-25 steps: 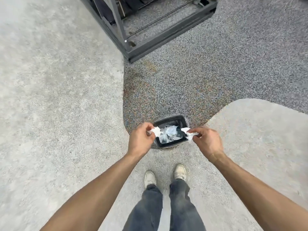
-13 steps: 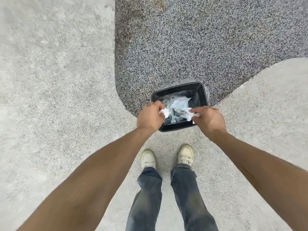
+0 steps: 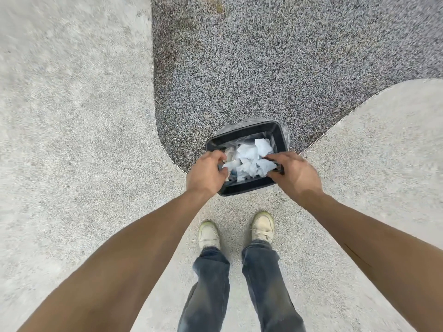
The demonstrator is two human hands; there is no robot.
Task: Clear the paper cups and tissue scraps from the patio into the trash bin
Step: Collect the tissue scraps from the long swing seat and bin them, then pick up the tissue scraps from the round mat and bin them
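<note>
Nearest the camera: jeans legs and two pale shoes (image 3: 236, 232) on light concrete, toes aimed at the bin. Both forearms reach fwd over it. Left hand (image 3: 207, 174) hangs over the bin's near-left corner, fingers curled down; whether this grip pinches a scrap or has let go, can't tell, its fingertips are hidden. Right hand (image 3: 293, 173) is over the near-right rim, fingers curled inward w/ tips at the edge of the white tissue scraps (image 3: 251, 159); pinch or release, can't tell either. Scraps lie crumpled inside the trash bin (image 3: 242, 189), directly between and just beyond the two hands, both about equally close. Bin is black, lined w/ clear bag, long axis running left-right. It stands where the concrete meets the dark speckled patio (image 3: 263, 68) beyond. No paper cups visible
</note>
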